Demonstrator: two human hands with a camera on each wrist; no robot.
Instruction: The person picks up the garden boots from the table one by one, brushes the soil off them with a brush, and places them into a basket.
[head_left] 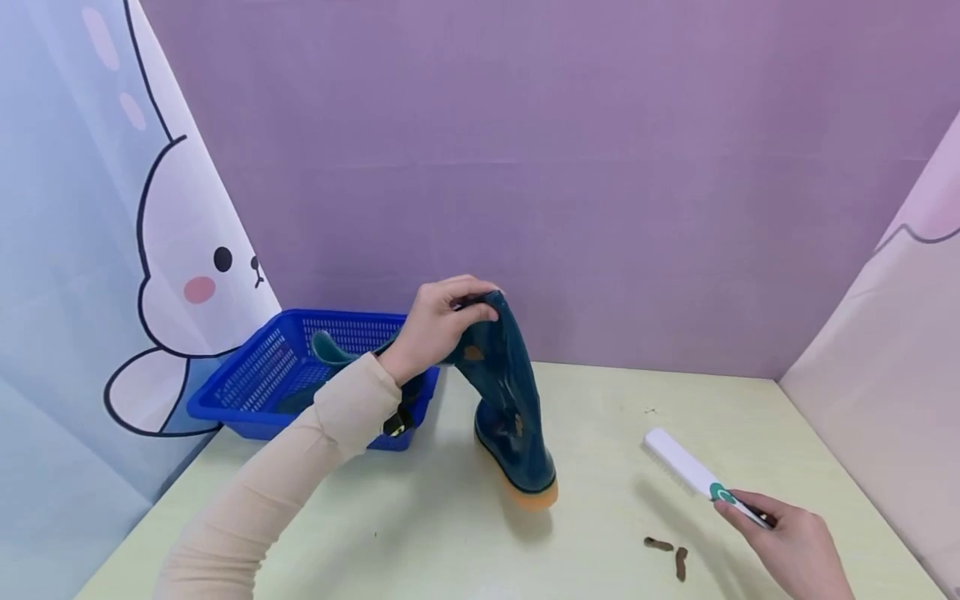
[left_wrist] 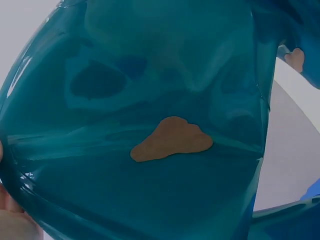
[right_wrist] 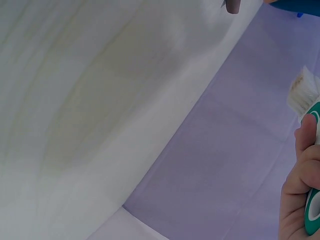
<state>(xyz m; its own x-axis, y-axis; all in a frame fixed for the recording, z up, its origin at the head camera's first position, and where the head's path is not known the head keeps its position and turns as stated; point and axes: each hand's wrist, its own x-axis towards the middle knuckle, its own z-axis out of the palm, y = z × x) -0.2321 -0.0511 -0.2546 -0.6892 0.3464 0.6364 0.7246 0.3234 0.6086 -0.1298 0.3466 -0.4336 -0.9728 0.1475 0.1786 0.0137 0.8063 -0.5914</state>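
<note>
Left hand (head_left: 442, 325) pinched the boot (head_left: 513, 442) by its top over the middle of the surface (head_left: 600, 525), toe toward the near edge; couldn't tell if the sole touched down. Right hand (head_left: 798, 542) gripped the brush (head_left: 682, 462) near the right edge, clear of the boot. Risk: pinched shaft looked floppy, so brush pressure could have swung or slipped it; brown patches (head_left: 473, 353) could have dropped beside the brown pieces (head_left: 658, 544) by the near edge

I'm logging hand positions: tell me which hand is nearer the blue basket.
Left. The left hand, gripping a boot, is by the right end of the blue basket; the right hand, holding a brush, is farther right, across the table.
</note>
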